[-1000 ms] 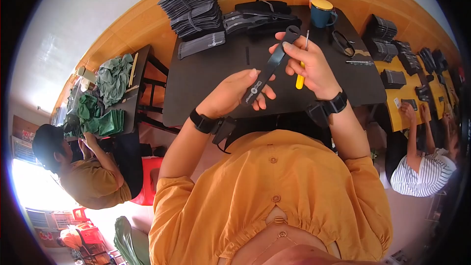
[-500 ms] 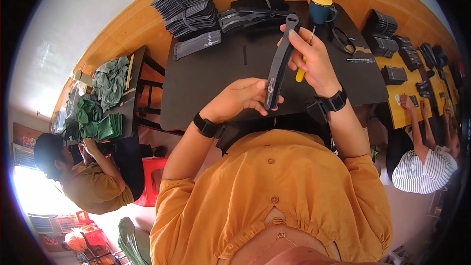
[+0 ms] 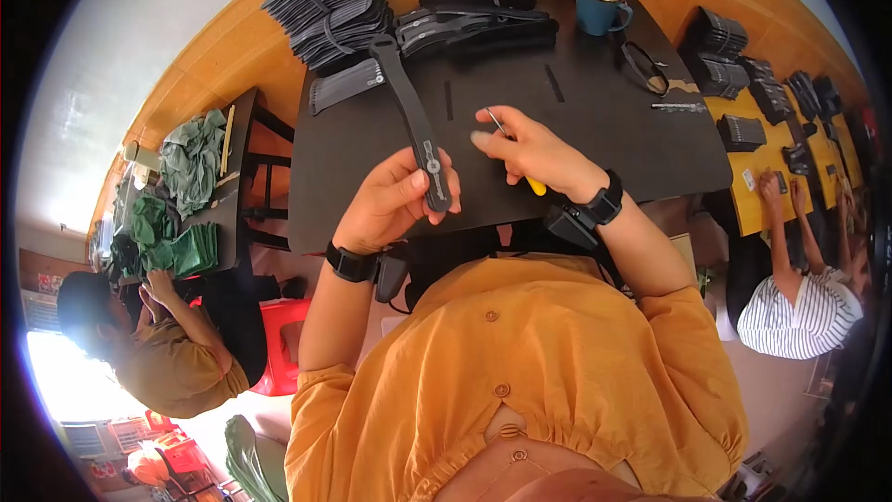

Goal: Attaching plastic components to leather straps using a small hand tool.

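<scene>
Out over the table, my left hand (image 3: pixel 383 203) grips the near end of a long dark grey strap (image 3: pixel 412 102) with pale print and a hole at its rounded far end. The strap tilts away to the far left, over a flat grey strap piece (image 3: pixel 348 85) lying on the table. To the right, clear of the strap, my right hand (image 3: pixel 553 160) is closed around a slim tool with a yellow handle (image 3: pixel 536 187). Its thin metal tip pokes out beyond the fingers; what kind of tool it is I cannot tell.
Bundled dark straps (image 3: pixel 325 9) rise in a tall stack at the back left of the black table (image 3: pixel 650 149). Beside it lies a lower strap pile (image 3: pixel 474 30). A teal mug (image 3: pixel 597 17) with a yellow lid stands back right. Other people work at tables on both sides.
My right hand has let go of the strap's far end and drawn back toward me. The strap has swung left, now in my left hand alone.
</scene>
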A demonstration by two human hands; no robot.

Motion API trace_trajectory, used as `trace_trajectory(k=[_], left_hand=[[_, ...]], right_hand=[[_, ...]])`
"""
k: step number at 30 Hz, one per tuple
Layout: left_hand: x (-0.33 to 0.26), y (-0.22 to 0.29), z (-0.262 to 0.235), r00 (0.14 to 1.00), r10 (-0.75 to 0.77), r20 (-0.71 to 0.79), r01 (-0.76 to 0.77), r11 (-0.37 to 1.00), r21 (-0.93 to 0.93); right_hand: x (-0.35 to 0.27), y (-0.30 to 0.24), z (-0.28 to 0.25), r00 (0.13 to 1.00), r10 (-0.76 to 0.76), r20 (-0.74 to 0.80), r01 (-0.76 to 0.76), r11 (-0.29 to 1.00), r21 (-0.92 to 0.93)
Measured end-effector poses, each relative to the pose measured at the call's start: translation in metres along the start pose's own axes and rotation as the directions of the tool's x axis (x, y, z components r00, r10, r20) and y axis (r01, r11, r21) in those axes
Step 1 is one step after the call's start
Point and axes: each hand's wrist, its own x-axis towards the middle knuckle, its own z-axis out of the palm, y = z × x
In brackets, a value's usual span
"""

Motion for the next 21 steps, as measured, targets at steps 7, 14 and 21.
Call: trace_trajectory(k=[7,14,21], left_hand=[[0.003,0.019,0.005,0.986,0.132,-0.105,-0.122,0.988,0.099],[0.024,0.023,0.013,0.970,0.164,-0.182,-0.157,0.986,0.048],[0.033,0.021,0.027,0.979,0.168,-0.117,-0.187,0.967,-0.174]], right_hand=[[-0.015,0.005,0.004,0.993,0.003,0.118,0.019,0.983,-0.182],[-0.050,-0.030,0.015,0.982,-0.161,0.096,0.174,0.973,-0.149],[-0.058,-0.042,0.021,0.961,-0.260,0.091,0.272,0.947,-0.169]])
